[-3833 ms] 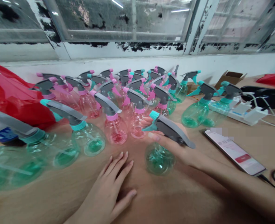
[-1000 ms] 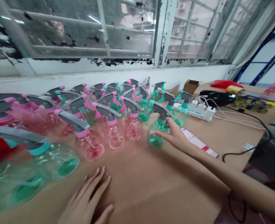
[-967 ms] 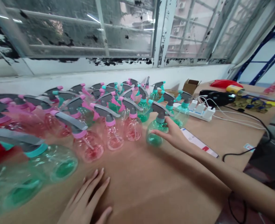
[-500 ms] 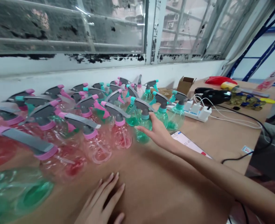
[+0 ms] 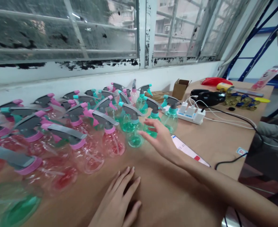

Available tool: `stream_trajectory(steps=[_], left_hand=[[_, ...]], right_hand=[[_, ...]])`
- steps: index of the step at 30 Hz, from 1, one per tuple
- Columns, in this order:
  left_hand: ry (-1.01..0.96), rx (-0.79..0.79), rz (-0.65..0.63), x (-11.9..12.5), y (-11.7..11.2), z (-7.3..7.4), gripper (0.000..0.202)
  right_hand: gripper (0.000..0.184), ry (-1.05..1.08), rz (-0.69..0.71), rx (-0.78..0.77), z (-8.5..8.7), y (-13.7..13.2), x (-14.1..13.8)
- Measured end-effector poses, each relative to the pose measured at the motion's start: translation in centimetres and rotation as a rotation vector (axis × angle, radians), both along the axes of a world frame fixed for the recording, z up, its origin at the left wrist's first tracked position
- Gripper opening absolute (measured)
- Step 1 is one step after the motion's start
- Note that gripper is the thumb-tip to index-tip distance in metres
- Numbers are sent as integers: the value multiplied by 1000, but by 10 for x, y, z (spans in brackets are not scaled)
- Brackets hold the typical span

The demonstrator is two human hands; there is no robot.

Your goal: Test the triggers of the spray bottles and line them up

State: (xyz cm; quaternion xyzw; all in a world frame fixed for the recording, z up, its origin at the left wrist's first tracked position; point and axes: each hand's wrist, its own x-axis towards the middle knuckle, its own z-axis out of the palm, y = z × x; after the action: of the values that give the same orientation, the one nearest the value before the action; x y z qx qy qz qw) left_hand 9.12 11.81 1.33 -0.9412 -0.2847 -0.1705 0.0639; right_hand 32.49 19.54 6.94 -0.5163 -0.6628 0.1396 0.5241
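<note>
Several pink and green spray bottles with grey triggers stand grouped on the brown table (image 5: 176,195). My right hand (image 5: 161,138) hovers open, fingers spread, just right of a green spray bottle (image 5: 133,132) at the group's near edge, no longer touching it. My left hand (image 5: 120,201) lies flat and open on the table near the front edge, holding nothing. A pink bottle (image 5: 111,138) stands just left of the green one.
A phone (image 5: 189,150) lies on the table right of my right hand. A white power strip (image 5: 192,114) with cables, a black device (image 5: 208,97), a small cardboard box (image 5: 180,89) and red items sit at the far right. Windows run behind.
My right hand set the green bottle down among the others and has come off it, fingers now spread. The view swung right; my left hand stayed flat on the table.
</note>
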Motion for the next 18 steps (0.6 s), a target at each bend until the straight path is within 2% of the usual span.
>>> stream_trajectory(steps=[2,7,13,18], left_hand=[[-7,9,-3,2,2,0,48],[-26,4,11,6,7,1,48],[-63,-36,13,13,-1,4,48],[-93,-80,21,13,-10,5,49]], right_hand=[[28,11,-67,-23,5,-7,20],[38,-33,-245,-87,10,-2,58],[58,-147,-218,-124,3,26,52],[70,-215,-206,-151,1,32,47]])
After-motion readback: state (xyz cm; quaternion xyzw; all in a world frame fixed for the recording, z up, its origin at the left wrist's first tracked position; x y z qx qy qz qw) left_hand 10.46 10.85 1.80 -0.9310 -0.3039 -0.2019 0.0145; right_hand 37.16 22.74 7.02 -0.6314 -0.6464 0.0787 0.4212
